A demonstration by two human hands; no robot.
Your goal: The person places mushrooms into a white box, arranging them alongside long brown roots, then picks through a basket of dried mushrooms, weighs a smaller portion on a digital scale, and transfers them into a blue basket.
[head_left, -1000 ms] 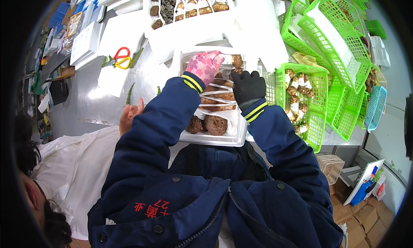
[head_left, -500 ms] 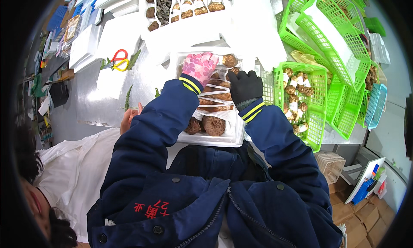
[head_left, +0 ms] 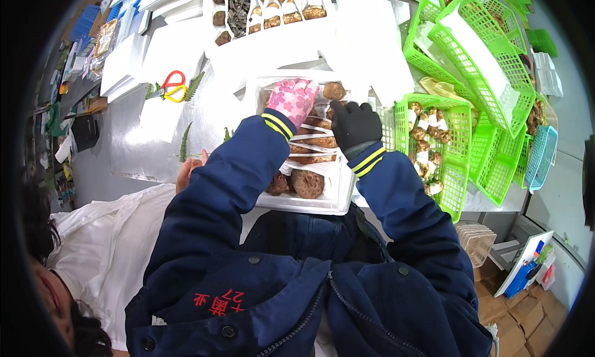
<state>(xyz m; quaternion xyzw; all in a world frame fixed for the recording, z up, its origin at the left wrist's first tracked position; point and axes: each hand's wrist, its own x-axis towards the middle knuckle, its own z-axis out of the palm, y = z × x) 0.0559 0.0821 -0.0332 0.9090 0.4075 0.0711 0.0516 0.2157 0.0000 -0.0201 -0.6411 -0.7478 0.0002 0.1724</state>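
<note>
- Left hand (head_left: pixel 292 100), pink glove, lay curled over the far end of white mushroom tray (head_left: pixel 322 203); grasp unclear.
- Right hand (head_left: pixel 355 125), black glove, rested loosely closed on tray's right edge; hold undetermined.
- Green basket (head_left: pixel 447 147) stood just right.

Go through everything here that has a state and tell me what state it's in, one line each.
Left hand: in a pink flowered glove, resting on the mushrooms at the far end of the tray.
Right hand: in a black glove, at the tray's far right edge.
White foam tray: open, holding rows of brown mushrooms.
Green basket: partly filled with mushrooms.
Scissors: lying on the steel table, untouched.
</note>
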